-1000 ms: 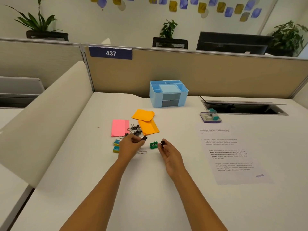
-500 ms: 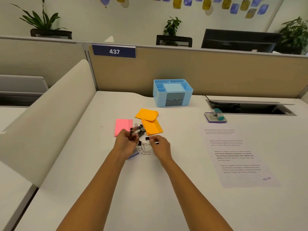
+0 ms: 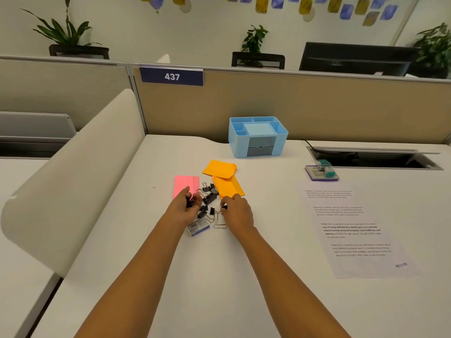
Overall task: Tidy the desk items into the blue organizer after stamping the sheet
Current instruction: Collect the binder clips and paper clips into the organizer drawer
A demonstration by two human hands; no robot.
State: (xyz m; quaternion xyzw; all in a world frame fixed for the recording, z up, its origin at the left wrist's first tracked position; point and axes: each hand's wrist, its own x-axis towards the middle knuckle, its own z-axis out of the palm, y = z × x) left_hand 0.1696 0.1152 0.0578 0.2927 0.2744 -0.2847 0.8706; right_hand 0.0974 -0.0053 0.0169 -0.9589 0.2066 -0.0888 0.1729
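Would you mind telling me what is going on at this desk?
A person is picking up black binder clips from a loose pile on the white desk. The left hand grips a few and the right hand pinches one. Pink notes and orange notes lie just behind the pile. The blue organizer stands further back, and the printed sheet lies to the right.

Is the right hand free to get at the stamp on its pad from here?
Probably yes: only bare desk lies between the right hand and the stamp, and nothing stands in the path. But it pinches a black binder clip, so it would need emptying first.
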